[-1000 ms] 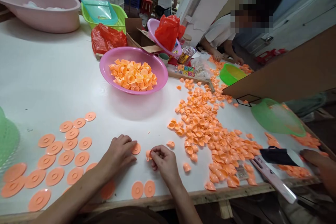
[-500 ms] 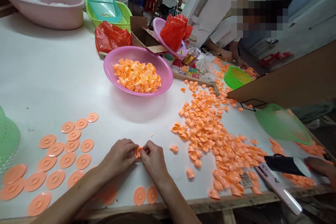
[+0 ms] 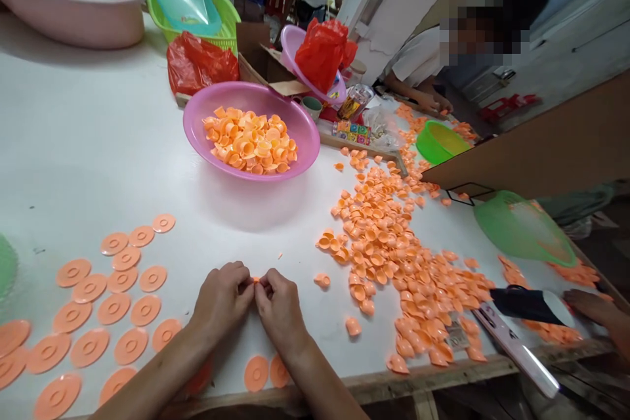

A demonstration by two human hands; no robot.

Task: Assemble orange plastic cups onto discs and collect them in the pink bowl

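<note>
Over the white table, my left hand and my right hand meet fingertip to fingertip. Both pinch one small orange plastic toy cup, mostly hidden by the fingers. Flat orange saucers lie spread to the left, some partly under my left forearm. Near my right forearm another saucer rests by the table edge. A large heap of orange toy cups covers the table to the right, with a single loose cup close to my right hand.
Ahead stands a pink bowl holding several orange cups. Behind it are red bags, a cardboard box and a green basket. A cardboard panel borders the right; a co-worker's hand lies beyond a pale fan-like object.
The view has shifted slightly, so the table things sit further left. My fingers have closed tighter around the orange cup, which shows less than before.
</note>
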